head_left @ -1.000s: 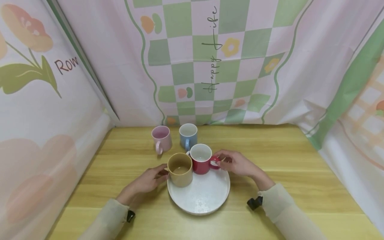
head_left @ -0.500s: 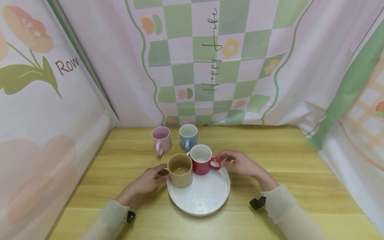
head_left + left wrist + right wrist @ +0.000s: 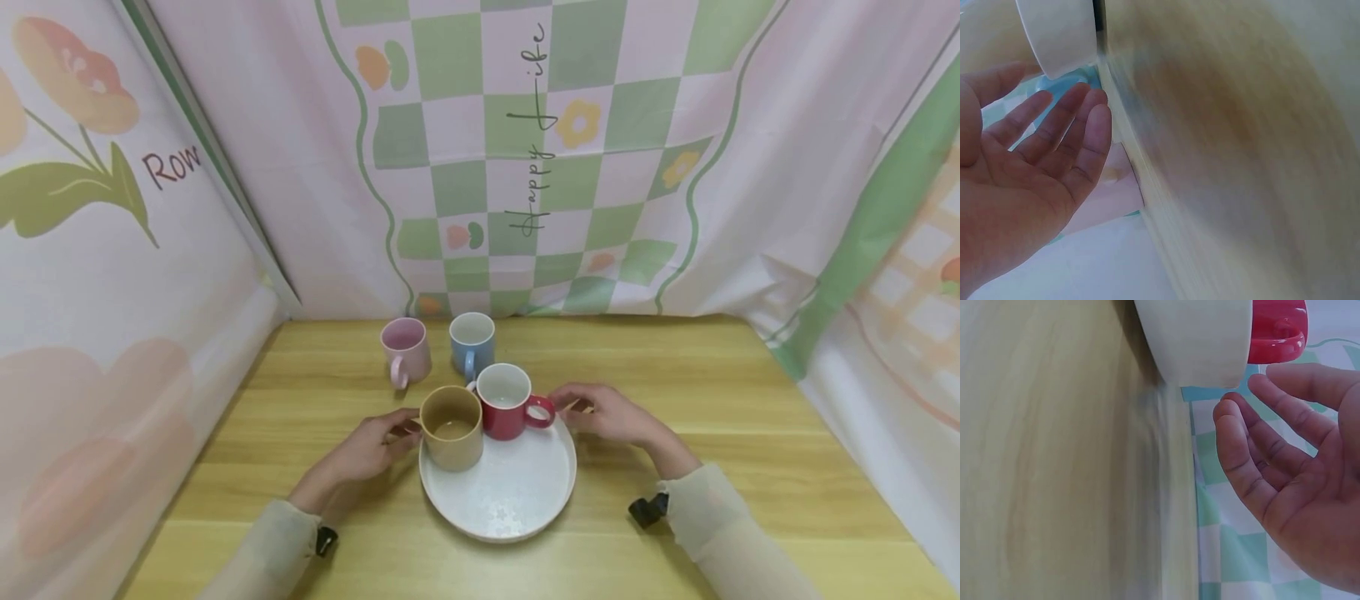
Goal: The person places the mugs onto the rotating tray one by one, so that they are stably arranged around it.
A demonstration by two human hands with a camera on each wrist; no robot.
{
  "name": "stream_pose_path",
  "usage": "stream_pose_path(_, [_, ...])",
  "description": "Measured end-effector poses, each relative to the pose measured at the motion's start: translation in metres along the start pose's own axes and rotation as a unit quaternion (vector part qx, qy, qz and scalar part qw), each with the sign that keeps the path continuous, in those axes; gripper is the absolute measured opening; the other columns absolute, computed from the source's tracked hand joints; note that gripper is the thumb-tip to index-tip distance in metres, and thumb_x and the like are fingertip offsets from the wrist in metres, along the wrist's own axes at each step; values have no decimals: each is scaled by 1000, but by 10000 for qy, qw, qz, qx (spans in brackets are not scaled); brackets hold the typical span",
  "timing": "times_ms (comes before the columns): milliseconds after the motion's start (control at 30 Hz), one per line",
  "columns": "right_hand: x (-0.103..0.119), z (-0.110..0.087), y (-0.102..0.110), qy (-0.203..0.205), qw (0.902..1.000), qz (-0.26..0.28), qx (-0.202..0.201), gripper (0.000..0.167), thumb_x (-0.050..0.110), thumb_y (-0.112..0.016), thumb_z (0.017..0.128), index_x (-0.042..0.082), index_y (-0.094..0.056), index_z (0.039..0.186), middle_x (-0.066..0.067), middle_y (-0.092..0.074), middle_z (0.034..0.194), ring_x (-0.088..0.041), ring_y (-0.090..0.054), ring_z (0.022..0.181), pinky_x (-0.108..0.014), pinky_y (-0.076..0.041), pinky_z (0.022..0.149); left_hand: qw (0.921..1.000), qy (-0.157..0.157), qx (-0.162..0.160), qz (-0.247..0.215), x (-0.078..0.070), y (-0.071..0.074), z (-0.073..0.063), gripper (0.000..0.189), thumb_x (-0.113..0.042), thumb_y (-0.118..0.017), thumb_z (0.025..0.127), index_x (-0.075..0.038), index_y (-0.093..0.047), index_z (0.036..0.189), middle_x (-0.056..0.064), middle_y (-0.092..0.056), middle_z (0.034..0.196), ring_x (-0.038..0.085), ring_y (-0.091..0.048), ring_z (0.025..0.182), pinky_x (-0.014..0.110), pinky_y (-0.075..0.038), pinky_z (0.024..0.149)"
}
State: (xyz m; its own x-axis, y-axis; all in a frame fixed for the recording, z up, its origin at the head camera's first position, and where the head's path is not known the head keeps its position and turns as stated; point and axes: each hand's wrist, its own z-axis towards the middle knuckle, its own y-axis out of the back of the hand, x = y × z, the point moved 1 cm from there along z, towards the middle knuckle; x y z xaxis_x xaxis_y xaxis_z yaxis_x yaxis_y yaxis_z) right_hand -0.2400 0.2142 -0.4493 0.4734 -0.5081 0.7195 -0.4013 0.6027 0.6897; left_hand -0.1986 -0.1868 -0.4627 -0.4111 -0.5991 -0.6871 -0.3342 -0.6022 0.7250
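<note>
A tan mug stands upright on the left of a round white plate with a raised edge. Close beside it, toward the back, is a red mug with a white inside, its handle pointing right. My left hand lies at the tan mug's left side with fingers loosely bent; whether it touches the mug or the rim I cannot tell. My right hand is by the plate's right rim, just off the red handle, and its fingers are relaxed around nothing in the right wrist view.
Behind the plate, a pink mug and a light blue mug stand on the wooden table, handles toward me. A patterned cloth hangs along the table's back edge, with more cloth at both sides.
My right hand has let go of the red mug's handle and drawn slightly to the right. The left hand and the mugs have stayed where they were.
</note>
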Motion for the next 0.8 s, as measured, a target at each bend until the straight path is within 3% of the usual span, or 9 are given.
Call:
stream_pose_path(467, [-3,-2,-4,-260,9996,-112,89,29,11,-63,95,9,-66,124,-12,-71,116,-23,-67,98,-26,-56,80,9990,313,-317,19,5,8,2,37,-12,-59,99,-6,-58,135,13,-71,119,27,-68,105,35,-60,88])
stream_pose_path(667, [-2,-2,-7,-459,9989,-26,98,32,9,-64,94,13,-65,126,-11,-72,111,-18,-67,91,-24,-57,75,9966,530,-631,-71,4,14,4,36,-11,-61,98,-3,-61,132,12,-73,116,26,-69,100,31,-60,82])
stream_pose_path(800, [-1,-2,-7,-541,9984,10,150,36,9,-63,94,13,-63,129,-11,-71,109,-18,-67,88,-24,-57,72,9936,678,-891,-119,6,18,5,35,-13,-61,98,-3,-62,132,11,-73,114,25,-69,99,36,-60,86])
